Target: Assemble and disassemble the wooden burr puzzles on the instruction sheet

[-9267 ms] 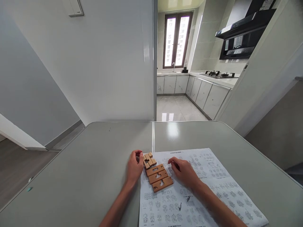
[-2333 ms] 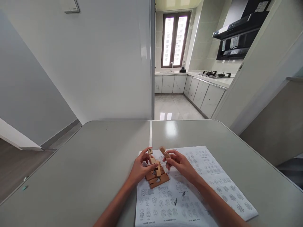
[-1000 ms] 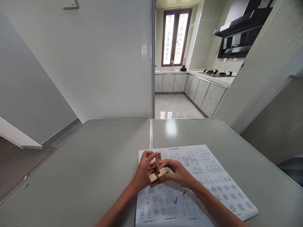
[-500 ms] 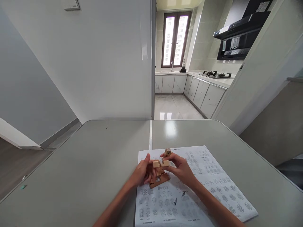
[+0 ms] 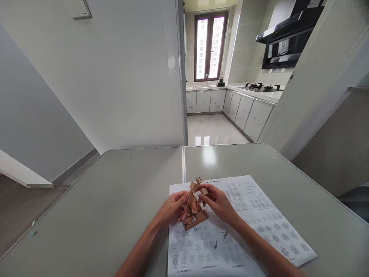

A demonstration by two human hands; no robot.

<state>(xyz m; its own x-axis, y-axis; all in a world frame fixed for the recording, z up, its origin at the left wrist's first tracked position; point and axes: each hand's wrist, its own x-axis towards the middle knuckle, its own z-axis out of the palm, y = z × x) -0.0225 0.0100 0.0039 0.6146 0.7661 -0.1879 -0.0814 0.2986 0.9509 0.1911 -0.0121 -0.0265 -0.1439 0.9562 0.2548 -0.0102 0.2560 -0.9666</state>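
Gripping wooden blocks [image 5: 193, 187]: left hand [image 5: 173, 206], right hand [image 5: 215, 201], both half-closed, near slotted board [image 5: 201, 218] on printed sheet [image 5: 239, 221]

left hand [image 5: 175, 206]: curled, pinching | right hand [image 5: 217, 202]: curled, pinching | forearms [image 5: 141, 244]: angled inward

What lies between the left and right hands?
In the head view, light wooden pieces fill the gap between left hand and right hand, with brown wooden plates beneath.

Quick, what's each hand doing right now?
Left hand: closed, fingers pinching a small wooden block.
Right hand: closed, fingers gripping another wooden piece.
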